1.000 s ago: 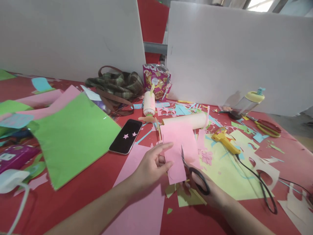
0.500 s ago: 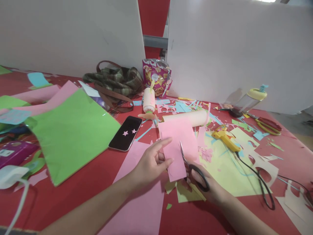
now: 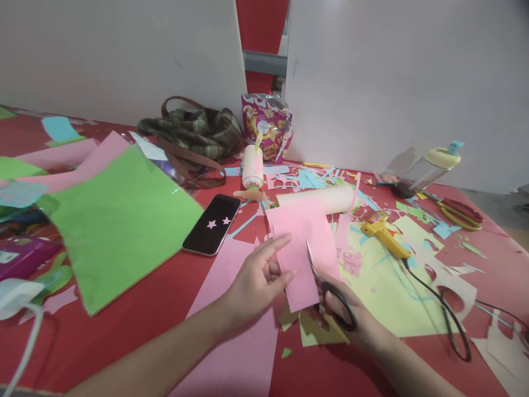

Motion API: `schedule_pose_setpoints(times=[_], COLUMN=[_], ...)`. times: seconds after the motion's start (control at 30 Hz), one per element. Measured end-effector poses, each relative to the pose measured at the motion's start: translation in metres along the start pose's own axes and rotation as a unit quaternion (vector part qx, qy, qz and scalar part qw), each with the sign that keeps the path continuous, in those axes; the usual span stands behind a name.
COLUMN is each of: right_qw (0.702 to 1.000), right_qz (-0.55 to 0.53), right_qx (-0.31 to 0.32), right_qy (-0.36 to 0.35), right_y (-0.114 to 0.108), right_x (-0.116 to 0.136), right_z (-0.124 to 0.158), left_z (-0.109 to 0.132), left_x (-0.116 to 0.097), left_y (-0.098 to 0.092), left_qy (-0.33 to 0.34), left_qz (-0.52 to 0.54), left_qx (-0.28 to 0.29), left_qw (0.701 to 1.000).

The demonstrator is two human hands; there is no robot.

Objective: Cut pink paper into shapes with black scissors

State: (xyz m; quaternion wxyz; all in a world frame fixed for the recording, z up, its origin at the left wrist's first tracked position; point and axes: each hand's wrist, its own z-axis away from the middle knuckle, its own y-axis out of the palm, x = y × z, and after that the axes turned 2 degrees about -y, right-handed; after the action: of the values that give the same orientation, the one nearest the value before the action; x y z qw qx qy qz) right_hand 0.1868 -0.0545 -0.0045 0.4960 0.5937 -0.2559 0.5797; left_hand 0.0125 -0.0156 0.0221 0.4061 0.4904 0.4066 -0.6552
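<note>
My left hand [image 3: 264,275] pinches the left edge of a pink sheet of paper [image 3: 298,278], thumb and fingers closed on it. Black-handled scissors [image 3: 339,303] are gripped in my right hand [image 3: 359,314], with a blade lying over the paper's right side; the lower blade is hidden beneath. Behind the held sheet is more pink paper [image 3: 320,231], and I cannot tell whether the two are joined. A larger pink sheet [image 3: 235,347] lies under my left forearm. Yellow paper pieces [image 3: 318,331] lie below the scissors.
A phone [image 3: 212,225] bearing two pink paper stars and a green sheet [image 3: 119,226] lie left. A cream roll [image 3: 341,199] lies behind the paper. Rightward are a yellow glue gun [image 3: 388,238] with its cord, pliers [image 3: 458,212] and a clear cup [image 3: 427,171]. Scraps litter the red table.
The view has shifted slightly. Both hands, the pink paper and the scissors keep nearly the same pose, with the scissors still at the paper.
</note>
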Motion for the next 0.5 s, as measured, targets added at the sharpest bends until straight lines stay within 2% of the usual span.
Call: schedule_pose_setpoints(times=[0.5], right_qw=[1.000], right_qz=[-0.011], right_qx=[0.001], right_qy=[0.001], right_y=[0.0001], right_x=[0.0000], right_z=[-0.0005], left_z=[-0.0004], left_x=[-0.0027], left_y=[-0.0009], left_qy=[-0.004], left_qz=[0.007], left_qx=[0.011], left_qw=[1.000])
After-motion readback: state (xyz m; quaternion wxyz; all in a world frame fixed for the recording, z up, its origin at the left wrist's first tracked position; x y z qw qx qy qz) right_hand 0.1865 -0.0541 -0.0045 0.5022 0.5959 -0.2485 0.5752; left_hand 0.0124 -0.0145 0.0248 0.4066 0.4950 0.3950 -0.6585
